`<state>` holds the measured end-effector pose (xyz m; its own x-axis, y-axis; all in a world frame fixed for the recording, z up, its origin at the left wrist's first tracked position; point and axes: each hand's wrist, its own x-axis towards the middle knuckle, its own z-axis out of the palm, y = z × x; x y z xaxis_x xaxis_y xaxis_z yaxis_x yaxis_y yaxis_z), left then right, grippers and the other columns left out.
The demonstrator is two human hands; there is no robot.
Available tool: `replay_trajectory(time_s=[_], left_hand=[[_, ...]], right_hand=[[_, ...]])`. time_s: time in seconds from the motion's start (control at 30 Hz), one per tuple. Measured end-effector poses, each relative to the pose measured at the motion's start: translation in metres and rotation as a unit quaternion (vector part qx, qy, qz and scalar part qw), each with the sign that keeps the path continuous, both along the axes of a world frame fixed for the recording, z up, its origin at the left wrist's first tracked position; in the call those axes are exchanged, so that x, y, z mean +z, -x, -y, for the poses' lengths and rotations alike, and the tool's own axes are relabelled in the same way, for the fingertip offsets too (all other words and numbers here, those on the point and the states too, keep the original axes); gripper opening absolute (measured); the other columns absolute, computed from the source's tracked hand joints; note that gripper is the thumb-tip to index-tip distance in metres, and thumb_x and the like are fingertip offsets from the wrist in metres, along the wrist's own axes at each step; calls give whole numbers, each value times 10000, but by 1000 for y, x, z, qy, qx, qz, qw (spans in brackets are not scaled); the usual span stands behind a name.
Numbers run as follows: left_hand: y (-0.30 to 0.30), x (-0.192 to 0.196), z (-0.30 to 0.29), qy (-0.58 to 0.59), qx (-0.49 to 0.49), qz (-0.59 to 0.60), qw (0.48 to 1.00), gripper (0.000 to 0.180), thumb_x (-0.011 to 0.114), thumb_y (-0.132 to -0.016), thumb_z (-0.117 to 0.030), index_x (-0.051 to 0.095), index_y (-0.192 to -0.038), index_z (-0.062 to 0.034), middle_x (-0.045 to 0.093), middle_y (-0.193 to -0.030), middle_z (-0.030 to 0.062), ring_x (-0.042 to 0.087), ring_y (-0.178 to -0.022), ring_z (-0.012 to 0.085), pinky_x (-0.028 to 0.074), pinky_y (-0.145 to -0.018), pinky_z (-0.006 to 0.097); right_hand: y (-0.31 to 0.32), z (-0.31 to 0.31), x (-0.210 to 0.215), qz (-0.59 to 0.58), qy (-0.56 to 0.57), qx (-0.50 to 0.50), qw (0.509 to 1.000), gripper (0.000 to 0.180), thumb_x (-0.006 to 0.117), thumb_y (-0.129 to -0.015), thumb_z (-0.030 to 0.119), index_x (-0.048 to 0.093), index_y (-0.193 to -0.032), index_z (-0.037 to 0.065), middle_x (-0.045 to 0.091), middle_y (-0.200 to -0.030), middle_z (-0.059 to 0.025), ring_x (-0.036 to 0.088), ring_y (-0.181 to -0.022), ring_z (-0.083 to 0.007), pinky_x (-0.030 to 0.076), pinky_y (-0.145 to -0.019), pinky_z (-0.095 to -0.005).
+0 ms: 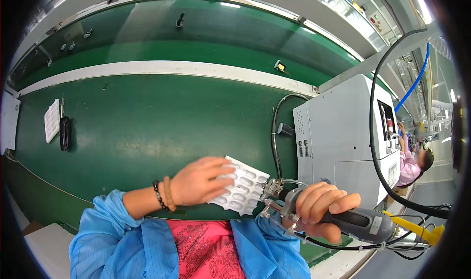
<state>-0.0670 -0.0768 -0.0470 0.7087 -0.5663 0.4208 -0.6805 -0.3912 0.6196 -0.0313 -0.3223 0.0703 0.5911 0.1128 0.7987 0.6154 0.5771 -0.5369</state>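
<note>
So our right hand (pixel 321 208) grips a grey handheld tool (pixel 355 223), white label (pixel 376 225) too small to read; our left hand (pixel 202 181) rests, fingers loosely spread, on the white tray (pixel 241 189) by the bench's (pixel 147 127) near edge.

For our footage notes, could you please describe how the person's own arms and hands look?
The left sleeve and right sleeve are light blue. The right hand is ungloved; the left hand, also ungloved, wears a dark beaded bracelet and a tan wristband.
</note>
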Motion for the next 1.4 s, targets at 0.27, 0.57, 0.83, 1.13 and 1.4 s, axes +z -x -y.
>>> replay_trajectory(time_s=[0.27,0.57,0.83,1.13,1.4], left_hand=[[33,-10,16,-48,-7,-43,998,323,703,-866,-210,650,-1157,-79,533,-1391,134,497,-1301,340,415,-1080,467],[49,-5,29,-47,57,-53,996,341,715,-844,-193,654,-1157,-72,539,-1383,137,484,-1317,337,421,-1073,468],[-12,48,15,-94,78,33,992,294,715,-835,-209,648,-1076,-56,585,-1280,147,516,-1266,334,438,-1034,468],[-263,9,22,-77,135,46,987,371,677,-871,-105,609,-1230,-38,577,-1348,152,521,-1256,346,430,-1077,416],[-357,-33,49,-160,96,-8,982,367,691,-864,-118,607,-1218,-73,583,-1339,117,544,-1230,323,457,-1058,409]], right_hand=[[5,0,0,-12,-29,-4,999,452,774,-879,299,451,-955,-8,533,-563,-47,503,-396,-148,446,-355,-279],[8,4,1,-80,-42,-20,996,465,814,-839,295,464,-931,3,522,-541,-47,500,-401,-158,439,-373,-284],[-8,8,-1,-71,-24,24,997,456,797,-853,291,472,-963,-9,545,-577,-61,525,-420,-169,448,-380,-296],[-24,11,-8,-75,47,64,994,466,784,-851,292,475,-1006,-21,577,-618,-89,569,-458,-206,498,-418,-342],[-31,4,3,-30,66,4,997,464,771,-870,334,471,-989,1,552,-650,-64,534,-473,-162,468,-424,-287]])
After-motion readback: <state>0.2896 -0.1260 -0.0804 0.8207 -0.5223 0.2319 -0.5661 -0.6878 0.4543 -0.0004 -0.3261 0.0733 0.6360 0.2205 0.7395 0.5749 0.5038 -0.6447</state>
